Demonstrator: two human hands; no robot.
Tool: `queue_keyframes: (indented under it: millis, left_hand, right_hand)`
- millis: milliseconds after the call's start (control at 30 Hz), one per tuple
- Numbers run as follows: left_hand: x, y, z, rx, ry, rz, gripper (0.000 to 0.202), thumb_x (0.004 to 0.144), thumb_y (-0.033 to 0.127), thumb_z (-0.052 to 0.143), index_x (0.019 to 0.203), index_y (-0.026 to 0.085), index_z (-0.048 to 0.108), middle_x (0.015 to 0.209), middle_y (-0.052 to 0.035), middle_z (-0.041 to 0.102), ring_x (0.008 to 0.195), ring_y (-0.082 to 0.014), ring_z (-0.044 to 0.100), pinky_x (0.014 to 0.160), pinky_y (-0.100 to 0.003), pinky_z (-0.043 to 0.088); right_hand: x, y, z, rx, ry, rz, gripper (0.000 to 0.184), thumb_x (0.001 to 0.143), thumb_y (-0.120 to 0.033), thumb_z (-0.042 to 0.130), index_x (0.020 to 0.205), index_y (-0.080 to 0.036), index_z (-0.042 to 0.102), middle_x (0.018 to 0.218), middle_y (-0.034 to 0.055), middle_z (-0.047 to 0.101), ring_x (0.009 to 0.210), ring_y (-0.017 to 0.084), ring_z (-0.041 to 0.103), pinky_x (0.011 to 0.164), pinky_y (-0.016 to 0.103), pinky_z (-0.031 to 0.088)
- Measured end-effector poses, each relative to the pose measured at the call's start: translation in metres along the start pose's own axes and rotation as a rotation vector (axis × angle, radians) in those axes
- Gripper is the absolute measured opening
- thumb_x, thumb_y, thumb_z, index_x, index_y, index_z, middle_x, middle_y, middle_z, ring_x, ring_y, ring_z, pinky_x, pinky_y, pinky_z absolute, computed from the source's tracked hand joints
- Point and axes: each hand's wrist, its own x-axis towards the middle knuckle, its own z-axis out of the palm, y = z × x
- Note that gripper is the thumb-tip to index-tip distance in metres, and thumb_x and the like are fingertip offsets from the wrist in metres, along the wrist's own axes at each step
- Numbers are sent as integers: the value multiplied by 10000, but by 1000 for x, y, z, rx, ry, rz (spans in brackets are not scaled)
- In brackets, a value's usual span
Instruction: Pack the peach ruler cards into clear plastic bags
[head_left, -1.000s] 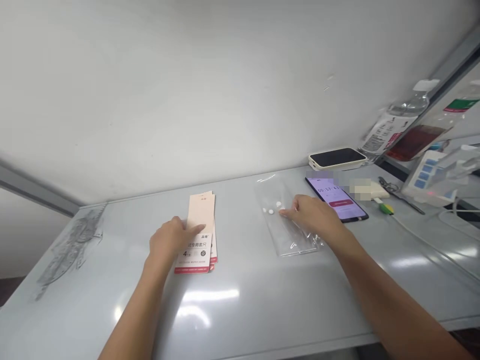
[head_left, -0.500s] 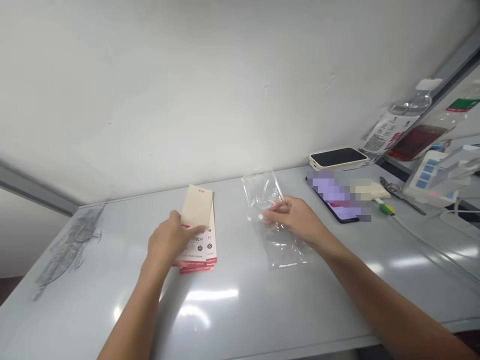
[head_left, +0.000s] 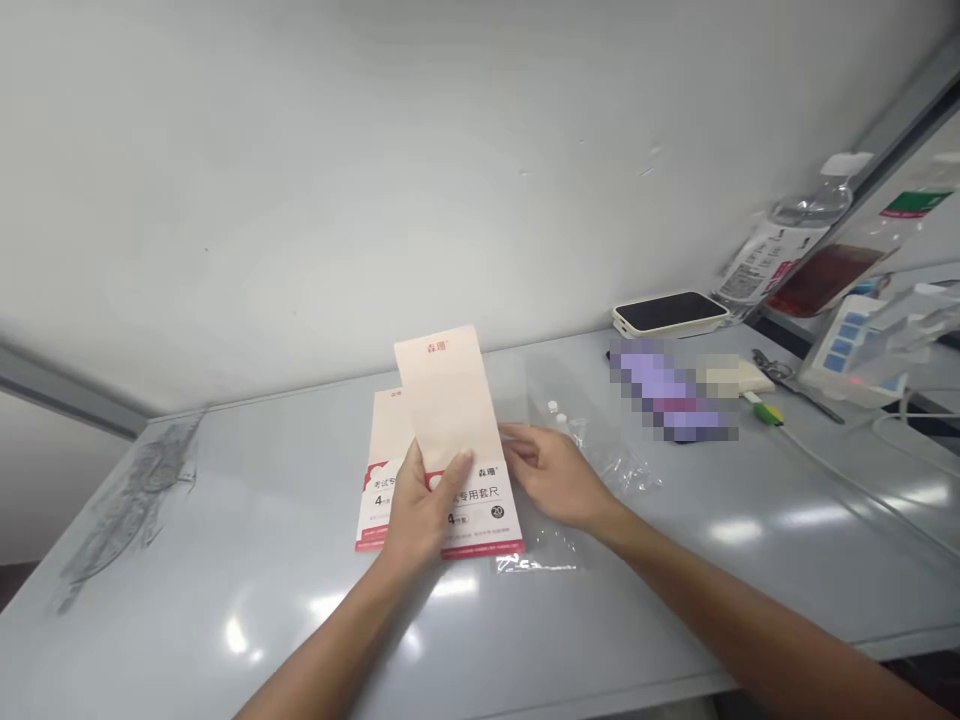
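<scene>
My left hand (head_left: pixel 421 507) is shut on a peach-and-red printed ruler-set packet (head_left: pixel 444 400), lifted upright above a second packet (head_left: pixel 477 520) on the table. A third packet (head_left: pixel 388 430) lies partly behind them. My right hand (head_left: pixel 553 476) is beside the packets, its fingertips close to the raised packet's right edge. It seems to pinch a clear plastic bag (head_left: pixel 581 450), which runs behind and under the hand. Small white round pieces (head_left: pixel 556 412) show inside the bag. The hand hides part of the bag.
A phone with a pixelated screen (head_left: pixel 671 392) and a cream-cased phone (head_left: pixel 670 313) lie at the back right. Beyond them stand a water bottle (head_left: pixel 799 235), scissors (head_left: pixel 784 378) and a white device with blue buttons (head_left: pixel 847 350). A cable (head_left: pixel 832 475) crosses the table's right side.
My left hand has raised a packet off the stack and turned it upright. My right hand has carried the plastic bag left, closer to the packets.
</scene>
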Motion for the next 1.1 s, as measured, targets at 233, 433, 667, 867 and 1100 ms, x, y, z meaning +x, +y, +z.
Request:
queue_keyframes:
  millis: [233, 433, 667, 867, 1100]
  left_hand:
    - [10, -6, -10, 34, 150, 74, 473, 747, 438, 586, 1143, 204, 473, 958, -65, 649, 776, -191, 645, 657, -318, 532]
    - [21, -2, -21, 44, 257, 59, 449, 739, 462, 584, 1104, 220, 484, 910, -49, 647, 673, -176, 646, 582, -311, 529]
    - [17, -1, -21, 93, 196, 124, 427, 745, 455, 582, 1088, 215, 501, 915, -47, 646, 676, -160, 633, 592, -292, 525]
    - [6, -2, -10, 65, 46, 50, 452, 750, 455, 574, 1131, 221, 506, 949, -62, 649, 731, -181, 637, 611, -296, 517]
    - [3, 3, -6, 36, 43, -41, 414, 737, 467, 584, 1052, 204, 523, 982, -77, 650, 750, -191, 645, 632, -308, 517]
  right_hand:
    - [-1, -1, -7, 111, -6, 11, 600, 807, -317, 572, 1363, -277, 353, 1092, 52, 661, 850, 219, 675, 742, 390, 567]
    - [1, -6, -23, 220, -59, 3, 643, 804, -346, 586, 1380, -285, 306, 1143, 77, 635, 851, 226, 677, 753, 405, 560]
    - [-1, -8, -19, 252, -69, 8, 596, 806, -359, 585, 1349, -283, 351, 1182, 93, 609, 889, 220, 667, 763, 381, 551]
    - [0, -6, -14, 326, -11, -10, 564, 797, -366, 592, 1323, -301, 401, 1215, 61, 591, 946, 203, 642, 805, 368, 536]
    - [2, 2, -11, 357, 64, -53, 573, 791, -363, 601, 1325, -328, 397, 1261, 47, 556, 857, 165, 652, 807, 360, 530]
